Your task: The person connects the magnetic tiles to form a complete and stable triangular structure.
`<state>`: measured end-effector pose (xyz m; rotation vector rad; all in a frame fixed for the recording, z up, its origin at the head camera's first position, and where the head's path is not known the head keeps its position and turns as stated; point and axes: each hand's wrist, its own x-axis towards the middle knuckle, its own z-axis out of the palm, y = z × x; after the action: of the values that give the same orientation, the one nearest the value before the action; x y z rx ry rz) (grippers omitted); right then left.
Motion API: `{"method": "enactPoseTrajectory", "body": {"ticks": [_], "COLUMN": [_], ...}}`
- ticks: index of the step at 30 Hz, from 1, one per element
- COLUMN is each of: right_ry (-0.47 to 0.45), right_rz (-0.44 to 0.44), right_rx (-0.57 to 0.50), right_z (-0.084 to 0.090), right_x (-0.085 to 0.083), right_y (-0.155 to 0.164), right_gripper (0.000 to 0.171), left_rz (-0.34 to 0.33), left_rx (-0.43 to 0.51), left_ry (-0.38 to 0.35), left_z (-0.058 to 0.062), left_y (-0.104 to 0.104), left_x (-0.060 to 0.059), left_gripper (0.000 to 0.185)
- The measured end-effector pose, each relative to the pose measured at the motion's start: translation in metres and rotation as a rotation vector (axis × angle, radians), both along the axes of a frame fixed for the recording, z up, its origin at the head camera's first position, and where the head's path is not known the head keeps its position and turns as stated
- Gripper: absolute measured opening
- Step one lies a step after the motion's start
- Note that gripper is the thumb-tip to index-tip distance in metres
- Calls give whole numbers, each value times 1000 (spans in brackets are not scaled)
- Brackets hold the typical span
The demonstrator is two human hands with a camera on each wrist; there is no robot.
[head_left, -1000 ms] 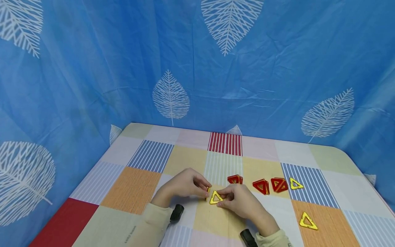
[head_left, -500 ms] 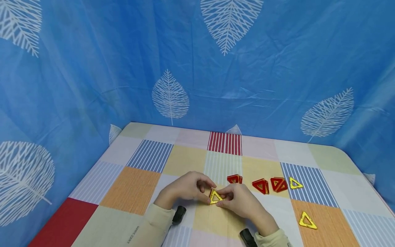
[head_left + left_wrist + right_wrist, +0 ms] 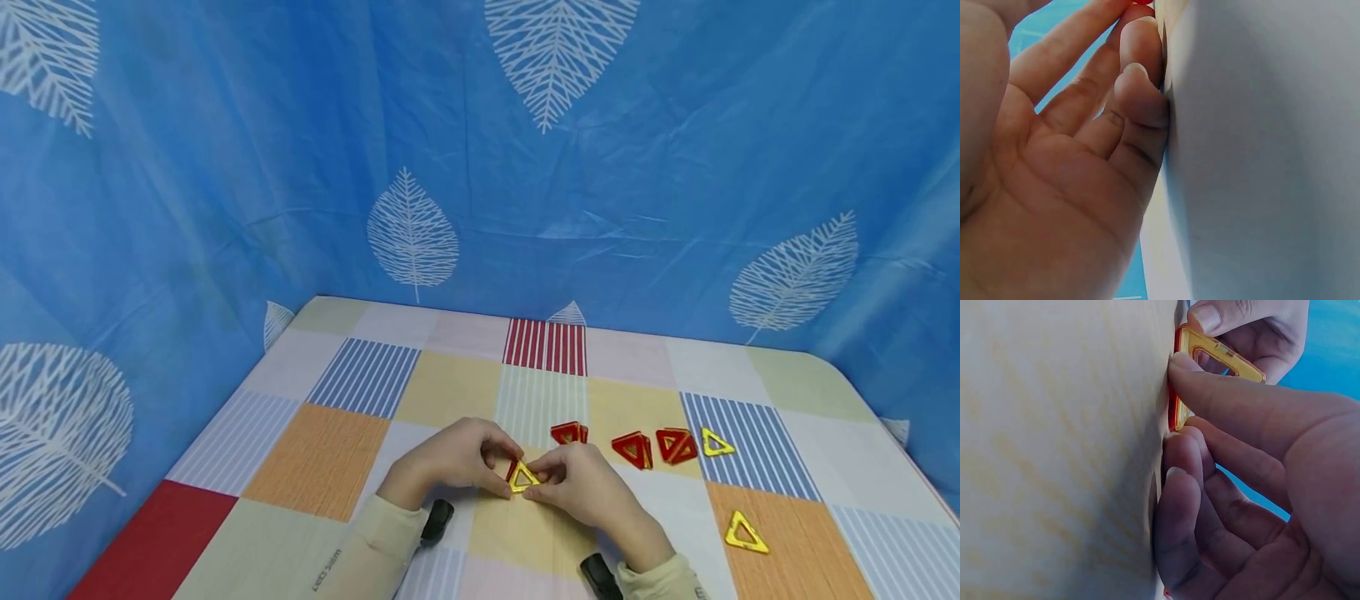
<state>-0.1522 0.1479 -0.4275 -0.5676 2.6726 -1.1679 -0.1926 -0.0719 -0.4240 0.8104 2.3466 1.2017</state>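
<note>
Over a yellow patch of the cloth, my two hands meet at a yellow triangular magnetic tile (image 3: 523,489) with an open middle. My right hand (image 3: 588,492) pinches its right side between thumb and fingers. Finger and thumb of my left hand (image 3: 459,454) hold the opposite side, where a red tile (image 3: 512,469) shows at the edge. In the right wrist view the yellow tile (image 3: 1244,368) stands tilted up from the table, and a red strip (image 3: 1172,412) runs along its base. Only a red speck (image 3: 1142,2) shows past my left fingers in the left wrist view.
Red triangular tiles (image 3: 568,432) lie just beyond my right hand. Further right are more red tiles (image 3: 628,450), a red group (image 3: 670,446) and two yellow triangles, one far (image 3: 717,451) and one nearer (image 3: 746,546). A blue leaf-printed curtain (image 3: 480,250) borders the patchwork-covered table (image 3: 345,467).
My left hand has moved right, bringing its tile against the yellow triangle in my right hand. Over the last half second both hands have stayed nearly still.
</note>
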Motion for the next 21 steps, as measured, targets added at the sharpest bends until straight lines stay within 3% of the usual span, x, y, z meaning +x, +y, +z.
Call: {"method": "enactPoseTrajectory", "body": {"ticks": [7, 11, 15, 21], "right_ry": [0, -23, -61, -27], "right_rz": [23, 51, 21, -41], "right_rx": [-2, -20, -51, -138], "right_z": [3, 13, 26, 39], "right_x": [0, 0, -1, -3], "right_y": [1, 8, 22, 50], "right_gripper": [24, 32, 38, 39], "left_rz": [-20, -35, -46, -52], "left_rx": [-20, -41, -49, -56], "left_ry": [20, 45, 56, 44], "left_z": [0, -1, -2, -2], "left_y": [-1, -1, 0, 1], "left_x": [-1, -1, -1, 0], "left_gripper": [38, 38, 39, 39]}}
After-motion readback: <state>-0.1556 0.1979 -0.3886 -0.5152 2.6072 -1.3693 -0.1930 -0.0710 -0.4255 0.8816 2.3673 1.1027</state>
